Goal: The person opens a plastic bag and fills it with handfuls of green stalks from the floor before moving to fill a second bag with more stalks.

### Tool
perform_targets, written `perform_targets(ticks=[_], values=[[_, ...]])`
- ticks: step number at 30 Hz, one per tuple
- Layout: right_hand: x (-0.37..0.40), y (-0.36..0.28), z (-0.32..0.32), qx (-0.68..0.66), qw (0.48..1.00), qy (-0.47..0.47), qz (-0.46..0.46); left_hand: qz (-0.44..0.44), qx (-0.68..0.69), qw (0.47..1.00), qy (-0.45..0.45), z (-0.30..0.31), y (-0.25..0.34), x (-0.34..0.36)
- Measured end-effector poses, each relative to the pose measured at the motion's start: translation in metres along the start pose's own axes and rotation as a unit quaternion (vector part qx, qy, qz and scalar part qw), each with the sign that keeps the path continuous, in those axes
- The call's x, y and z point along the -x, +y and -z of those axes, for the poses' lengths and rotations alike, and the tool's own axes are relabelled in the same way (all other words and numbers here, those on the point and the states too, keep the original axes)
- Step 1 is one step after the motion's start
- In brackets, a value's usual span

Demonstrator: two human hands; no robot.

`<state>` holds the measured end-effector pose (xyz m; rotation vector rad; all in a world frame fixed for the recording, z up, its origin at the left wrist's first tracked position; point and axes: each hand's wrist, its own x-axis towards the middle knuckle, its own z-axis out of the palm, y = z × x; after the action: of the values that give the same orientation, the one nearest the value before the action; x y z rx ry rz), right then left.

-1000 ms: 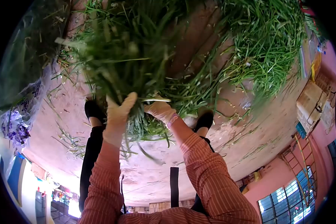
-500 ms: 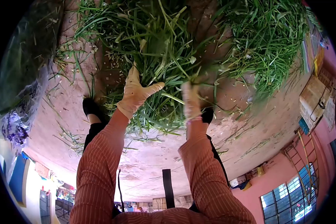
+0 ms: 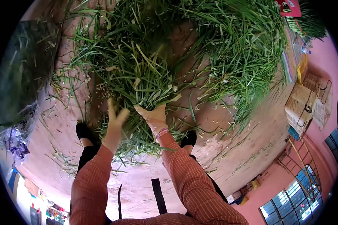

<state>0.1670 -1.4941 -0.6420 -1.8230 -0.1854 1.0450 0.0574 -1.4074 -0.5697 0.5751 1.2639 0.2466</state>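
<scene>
Long green stalks, like garlic chives or spring onion leaves (image 3: 150,80), lie heaped on the floor between my feet. My left hand (image 3: 114,125), in a pale thin glove, is at the near left side of the heap, slightly blurred, thumb and fingers apart with nothing seen in them. Against the heap's near edge rests my right hand (image 3: 154,118), gloved too, with a pinkish band at the wrist. Its thumb is spread away from the fingers, and stalks lie in the gap; the fingertips are partly hidden by the greens.
A second large pile of green stalks (image 3: 240,52) lies to the right. A clear plastic sheet or bag (image 3: 28,101) stands at the left. Beige crates (image 3: 302,99) and a ladder (image 3: 302,165) are along the pink wall. Loose bits are scattered on the floor (image 3: 221,150).
My right hand has moved left onto the heap's near edge. My left hand has drawn back toward me and left, off the stalks. The view has shifted.
</scene>
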Motion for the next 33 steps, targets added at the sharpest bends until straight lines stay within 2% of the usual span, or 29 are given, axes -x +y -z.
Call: perform_targets(ticks=[1,3,4,5,7,11,12,13,14,16,19,20,21,22,23,24,25,27,29,31,32,33], values=[[-0.001,-0.001,0.0,0.032,0.999,0.017,0.006,-0.002,0.001,1.0,0.0,-0.003,0.002,-0.004],[-0.002,-0.014,0.011,-0.101,0.988,-0.044,-0.106,0.054,0.088,0.993,0.053,-0.009,0.002,-0.015],[-0.003,-0.025,0.02,-0.128,0.977,-0.098,-0.138,0.052,0.051,0.997,-0.011,-0.017,0.002,-0.019],[-0.001,-0.036,0.029,-0.129,0.977,-0.1,-0.136,0.07,-0.033,0.997,0.019,-0.022,0.004,-0.017],[0.004,-0.062,0.047,-0.154,0.953,-0.206,-0.161,0.04,0.034,0.995,-0.081,-0.031,0.016,-0.002],[0.036,-0.106,0.08,-0.129,0.94,-0.236,-0.211,0.022,-0.069,0.99,-0.124,-0.046,0.049,0.048],[0.041,-0.114,0.082,-0.123,0.947,-0.249,-0.164,0.033,-0.087,0.988,-0.127,-0.052,0.056,0.061],[0.048,-0.125,0.089,-0.122,0.948,-0.248,-0.156,0.042,-0.105,0.985,-0.132,-0.058,0.067,0.071],[0.057,-0.136,0.095,-0.153,0.939,-0.245,-0.185,-0.01,-0.112,0.98,-0.162,-0.066,0.077,0.084],[0.076,-0.169,0.106,-0.195,0.91,-0.24,-0.275,-0.004,-0.117,0.977,-0.178,-0.086,0.114,0.115],[0.101,-0.221,0.116,-0.258,0.899,-0.229,-0.27,-0.017,-0.115,0.977,-0.178,-0.107,0.136,0.143],[0.098,-0.206,0.123,-0.187,0.924,-0.247,-0.226,-0.043,-0.164,0.97,-0.176,-0.112,0.145,0.152],[0.105,-0.227,0.123,-0.189,0.921,-0.261,-0.22,-0.07,-0.213,0.959,-0.171,-0.117,0.154,0.161],[0.115,-0.255,0.121,-0.234,0.909,-0.218,-0.266,-0.104,-0.239,0.952,-0.16,-0.123,0.16,0.169],[0.124,-0.275,0.121,-0.275,0.893,-0.172,-0.312,-0.086,-0.248,0.947,-0.187,-0.125,0.171,0.177],[0.127,-0.263,0.127,-0.272,0.895,-0.15,-0.319,-0.138,-0.269,0.933,-0.195,-0.129,0.178,0.184],[0.129,-0.261,0.134,-0.269,0.895,-0.163,-0.316,-0.189,-0.29,0.917,-0.2,-0.131,0.179,0.188],[0.132,-0.266,0.139,-0.284,0.889,-0.211,-0.292,-0.235,-0.38,0.88,-0.164,-0.124,0.164,0.185],[0.149,-0.313,0.137,-0.302,0.872,-0.193,-0.334,-0.204,-0.365,0.894,-0.159,-0.128,0.216,0.224],[0.158,-0.333,0.131,-0.301,0.887,-0.201,-0.288,-0.146,-0.33,0.908,-0.212,-0.119,0.252,0.248],[0.169,-0.346,0.124,-0.304,0.895,-0.175,-0.274,-0.169,-0.337,0.894,-0.245,-0.107,0.257,0.247],[0.18,-0.366,0.114,-0.306,0.904,-0.151,-0.259,-0.171,-0.332,0.901,-0.222,-0.098,0.27,0.255]])
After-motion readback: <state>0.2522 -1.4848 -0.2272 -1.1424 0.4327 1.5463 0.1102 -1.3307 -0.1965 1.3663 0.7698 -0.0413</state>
